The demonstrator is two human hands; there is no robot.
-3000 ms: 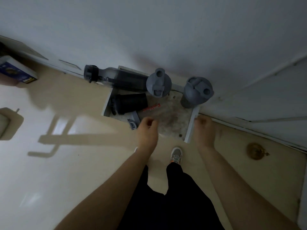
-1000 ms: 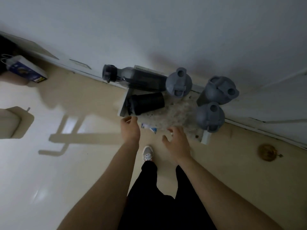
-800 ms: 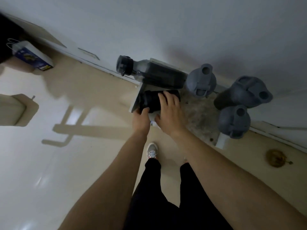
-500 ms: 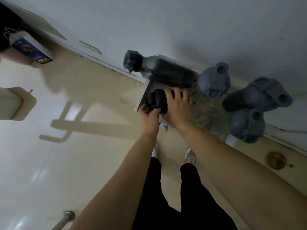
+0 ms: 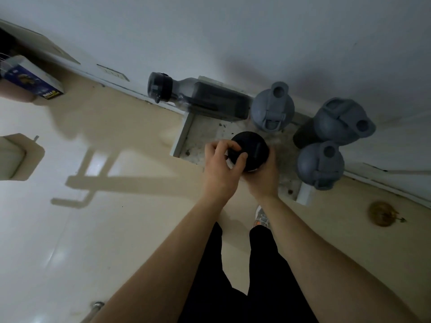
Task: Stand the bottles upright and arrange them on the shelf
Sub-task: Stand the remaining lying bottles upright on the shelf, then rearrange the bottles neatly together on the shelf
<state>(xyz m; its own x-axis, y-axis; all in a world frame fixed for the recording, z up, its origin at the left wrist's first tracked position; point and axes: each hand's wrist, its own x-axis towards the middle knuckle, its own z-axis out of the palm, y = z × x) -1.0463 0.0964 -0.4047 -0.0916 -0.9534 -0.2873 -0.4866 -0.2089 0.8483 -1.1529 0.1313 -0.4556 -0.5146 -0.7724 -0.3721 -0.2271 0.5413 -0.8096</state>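
A black bottle (image 5: 253,149) stands upright on the low white shelf (image 5: 184,134), seen from above. My left hand (image 5: 220,169) grips its cap from the left, fingers curled over the rim. My right hand (image 5: 264,180) holds its body from below and right. Three grey-lidded bottles stand upright: one (image 5: 272,106) at the back, one (image 5: 342,122) by the wall at right, one (image 5: 320,165) at the front right corner. A long dark bottle (image 5: 200,97) lies on its side along the shelf's back edge, its cap sticking out left.
The shelf sits on a cream floor against a white wall. A blue and white box (image 5: 30,78) lies at the far left. A round brown floor drain (image 5: 382,213) is at the right. My legs and a shoe (image 5: 262,216) are below the shelf.
The black bottle, lying on its side a second ago, has been taken in both hands and turned upright. A third grey bottle was stood at the front right corner before that.
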